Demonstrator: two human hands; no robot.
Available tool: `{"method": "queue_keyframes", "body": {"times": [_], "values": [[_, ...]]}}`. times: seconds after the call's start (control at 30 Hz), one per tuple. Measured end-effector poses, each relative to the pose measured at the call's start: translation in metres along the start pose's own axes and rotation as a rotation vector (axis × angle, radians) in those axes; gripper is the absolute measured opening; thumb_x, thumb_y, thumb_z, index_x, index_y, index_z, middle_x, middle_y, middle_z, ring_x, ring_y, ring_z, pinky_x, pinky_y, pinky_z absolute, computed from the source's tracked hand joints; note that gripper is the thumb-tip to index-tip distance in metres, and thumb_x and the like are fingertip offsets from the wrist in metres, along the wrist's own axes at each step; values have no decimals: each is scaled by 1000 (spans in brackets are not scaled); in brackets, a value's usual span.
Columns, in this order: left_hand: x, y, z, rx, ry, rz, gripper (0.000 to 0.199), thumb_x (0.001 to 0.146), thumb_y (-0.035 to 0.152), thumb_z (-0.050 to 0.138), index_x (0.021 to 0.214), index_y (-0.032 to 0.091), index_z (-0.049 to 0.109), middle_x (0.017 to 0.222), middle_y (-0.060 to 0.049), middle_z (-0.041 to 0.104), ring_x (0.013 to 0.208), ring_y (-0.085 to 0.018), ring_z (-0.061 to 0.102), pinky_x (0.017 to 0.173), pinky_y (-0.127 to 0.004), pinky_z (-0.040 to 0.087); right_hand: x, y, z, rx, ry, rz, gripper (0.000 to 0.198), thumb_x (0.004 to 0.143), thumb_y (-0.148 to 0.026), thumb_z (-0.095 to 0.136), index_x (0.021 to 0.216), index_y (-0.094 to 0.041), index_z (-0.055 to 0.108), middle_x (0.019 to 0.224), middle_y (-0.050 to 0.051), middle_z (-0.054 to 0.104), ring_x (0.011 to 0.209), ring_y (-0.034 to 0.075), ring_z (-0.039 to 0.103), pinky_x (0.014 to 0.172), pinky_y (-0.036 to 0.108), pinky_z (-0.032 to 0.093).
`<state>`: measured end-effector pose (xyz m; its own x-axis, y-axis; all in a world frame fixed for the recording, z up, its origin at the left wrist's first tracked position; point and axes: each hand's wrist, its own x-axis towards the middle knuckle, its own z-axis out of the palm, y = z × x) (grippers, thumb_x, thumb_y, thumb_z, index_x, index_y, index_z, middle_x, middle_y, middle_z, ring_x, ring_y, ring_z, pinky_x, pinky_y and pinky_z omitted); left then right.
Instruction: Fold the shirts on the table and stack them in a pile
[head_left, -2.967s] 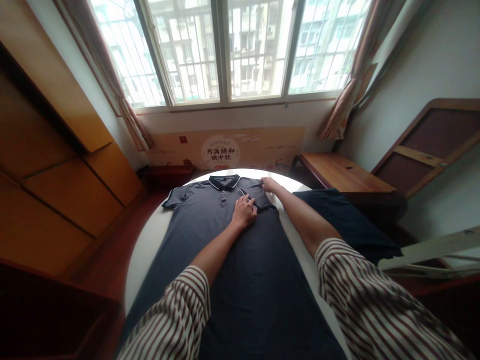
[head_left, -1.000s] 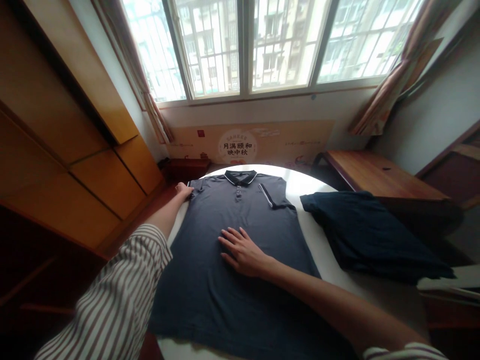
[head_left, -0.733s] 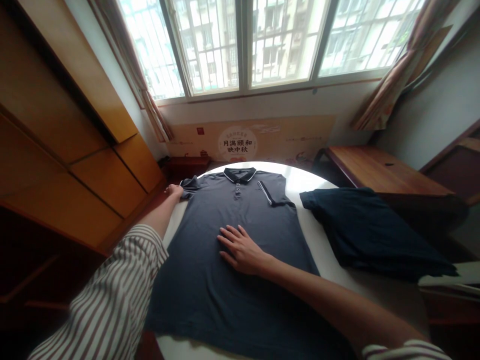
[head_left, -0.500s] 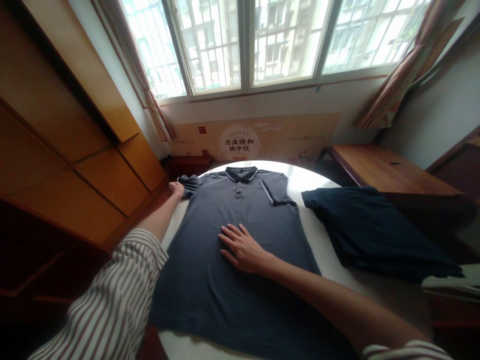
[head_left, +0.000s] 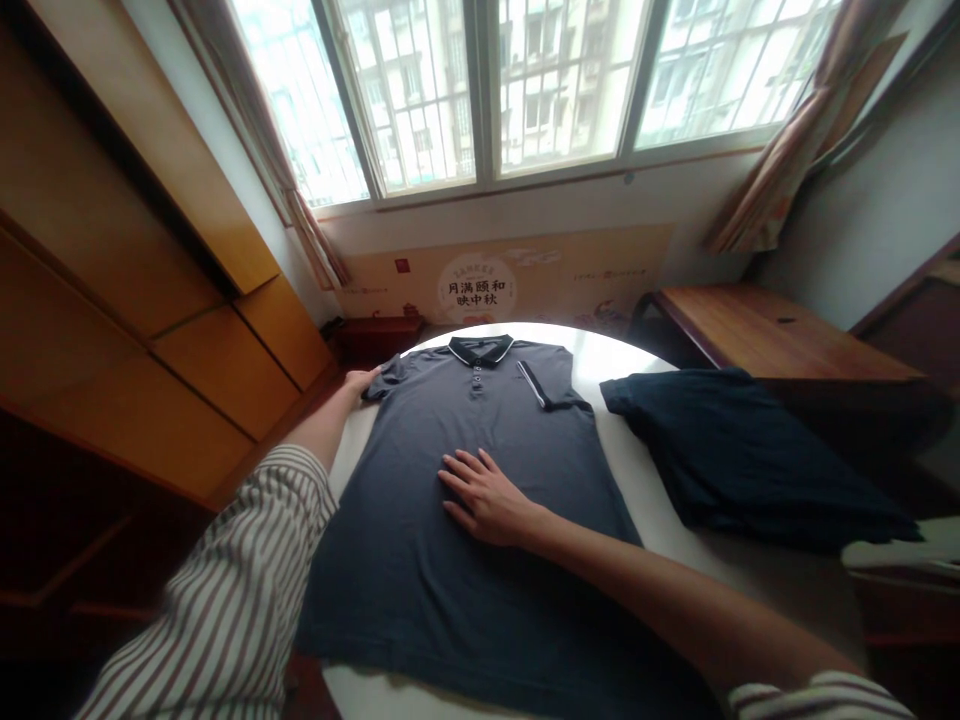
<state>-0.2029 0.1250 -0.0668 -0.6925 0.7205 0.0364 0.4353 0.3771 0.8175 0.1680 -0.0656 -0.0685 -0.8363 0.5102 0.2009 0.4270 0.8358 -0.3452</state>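
A dark grey polo shirt [head_left: 480, 430] lies spread front side up, its black, white-edged collar toward the window. My left hand [head_left: 361, 383] is at the sleeve on the left, its fingers closed on the cloth and partly hidden by it. The other sleeve [head_left: 551, 383] is folded inward over the shirt, its white-striped cuff showing. On the middle of the shirt front my right hand [head_left: 487, 497] rests flat, palm down, fingers spread.
Under the shirt is a round white table [head_left: 600, 350]. A folded dark navy garment [head_left: 750, 460] lies on its right side. Beyond stands a wooden desk [head_left: 780, 325]. Wooden cabinets [head_left: 202, 390] rise at the left, and a barred window [head_left: 555, 90] is ahead.
My left hand has shifted slightly right, and the left sleeve has drawn in toward the shirt body. My right hand stays in place on the shirt front.
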Motion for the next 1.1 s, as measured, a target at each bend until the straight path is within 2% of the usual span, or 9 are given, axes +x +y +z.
{"method": "queue_keyframes", "body": {"times": [0.17, 0.33, 0.5, 0.6, 0.7, 0.77, 0.83, 1.0, 1.1], "values": [[1, 5, 6, 68, 53, 81, 25, 81, 20, 67, 105, 15, 64, 105, -13, 72, 92, -20, 70, 80, -29, 55, 0, 1, 1, 1, -3, -1, 55, 100, -44, 38, 146, -16, 46, 155, 15, 38, 144, 32, 30, 116, 59, 21], [3, 9, -15, 218, 125, 145, 24, 77, 15, 65, 102, 15, 64, 111, -14, 70, 111, -26, 64, 96, -34, 48, 0, 0, 1, 2, -2, -1, 54, 99, -44, 39, 145, -16, 46, 155, 15, 39, 144, 32, 30, 117, 58, 20], [-1, 33, -23, 295, 110, 290, 25, 77, 17, 66, 102, 17, 64, 108, -13, 70, 109, -26, 64, 96, -33, 46, 0, 0, 1, -6, 1, 1, 55, 100, -44, 39, 146, -16, 46, 155, 14, 38, 144, 32, 30, 117, 58, 20], [-15, 58, -10, 293, 71, 436, 31, 78, 21, 68, 108, 19, 63, 102, -8, 71, 103, -23, 66, 94, -31, 46, 0, -1, 1, -7, 1, 0, 54, 100, -44, 38, 145, -16, 46, 155, 14, 39, 144, 33, 31, 116, 59, 20], [-35, 76, 13, 208, -101, 527, 37, 82, 29, 69, 115, 17, 60, 92, -6, 72, 86, -20, 69, 84, -30, 51, 0, -1, 1, -9, 5, -3, 54, 100, -43, 39, 145, -15, 46, 155, 15, 39, 143, 33, 32, 116, 59, 20], [-44, 79, 27, 156, -207, 499, 34, 90, 36, 62, 117, 15, 59, 86, -5, 72, 73, -17, 70, 74, -28, 53, 0, -1, 1, -10, 9, -4, 54, 100, -43, 39, 145, -16, 46, 155, 14, 39, 143, 32, 32, 116, 59, 20], [-47, 76, 36, 155, -219, 453, 32, 95, 37, 52, 115, 13, 60, 84, -7, 73, 68, -16, 70, 71, -27, 53, 0, -1, 1, -12, 12, -3, 53, 100, -43, 39, 145, -16, 47, 154, 14, 40, 143, 32, 32, 116, 59, 20], [-32, 56, 42, 240, -115, 338, 22, 85, 27, 62, 99, 12, 69, 100, -16, 74, 96, -26, 71, 86, -31, 51, 0, 0, 3, -14, 10, 2, 54, 100, -44, 37, 146, -17, 46, 155, 14, 38, 143, 32, 31, 116, 58, 20], [-22, 49, 48, 281, -80, 276, 24, 80, 30, 68, 96, 13, 71, 105, -18, 73, 107, -30, 67, 90, -33, 49, 0, 0, 4, -11, 4, 5, 54, 100, -44, 38, 146, -17, 45, 155, 14, 38, 144, 32, 30, 117, 58, 20]]}}
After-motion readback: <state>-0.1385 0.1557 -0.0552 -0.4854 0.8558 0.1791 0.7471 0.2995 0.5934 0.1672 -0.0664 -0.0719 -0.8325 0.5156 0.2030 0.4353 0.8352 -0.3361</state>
